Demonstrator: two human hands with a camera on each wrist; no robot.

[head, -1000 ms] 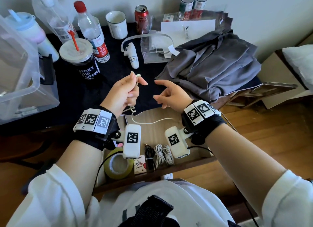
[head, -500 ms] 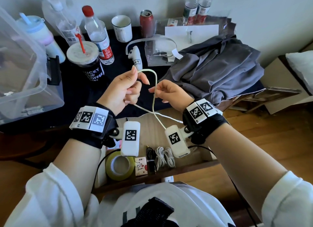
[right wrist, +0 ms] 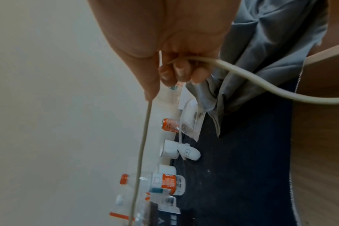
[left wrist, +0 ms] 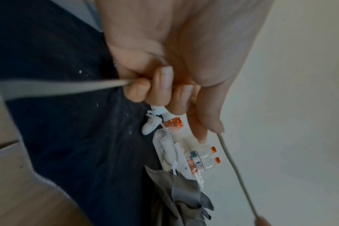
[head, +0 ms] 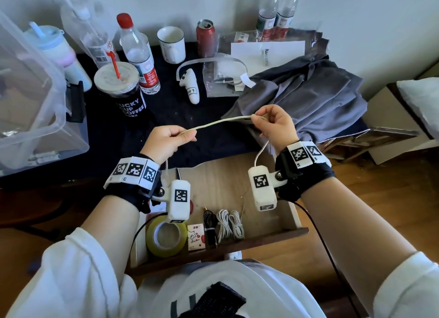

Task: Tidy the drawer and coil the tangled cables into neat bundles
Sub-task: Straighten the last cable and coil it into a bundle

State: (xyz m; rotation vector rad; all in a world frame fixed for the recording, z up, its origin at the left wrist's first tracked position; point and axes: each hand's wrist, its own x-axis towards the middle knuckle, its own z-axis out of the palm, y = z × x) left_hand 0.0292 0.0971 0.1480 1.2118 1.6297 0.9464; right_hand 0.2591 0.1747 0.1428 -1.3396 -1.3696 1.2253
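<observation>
A white cable (head: 221, 122) is stretched between my two hands above the dark table. My left hand (head: 166, 142) pinches one end of the span, and in the left wrist view the cable (left wrist: 236, 172) runs out past its curled fingers (left wrist: 162, 85). My right hand (head: 273, 125) grips the other end, and the slack (head: 261, 149) hangs down toward the open wooden drawer (head: 237, 172). In the right wrist view the cable (right wrist: 141, 149) leaves the right fingers (right wrist: 182, 71) both ways. Two coiled white cables (head: 230, 222) and a black bundle (head: 210, 225) lie at the drawer's front.
A yellow tape roll (head: 166, 238) and a small card (head: 196, 237) also lie in the drawer. On the table stand a coffee cup (head: 118, 89), bottles (head: 137, 54), a mug (head: 172, 44), a can (head: 205, 39), a white controller (head: 190, 87), grey cloth (head: 308, 99) and a clear bin (head: 31, 99).
My hands have moved apart and pulled the cable from a loop into a nearly straight span. The right hand rose and went right; the left shifted slightly left.
</observation>
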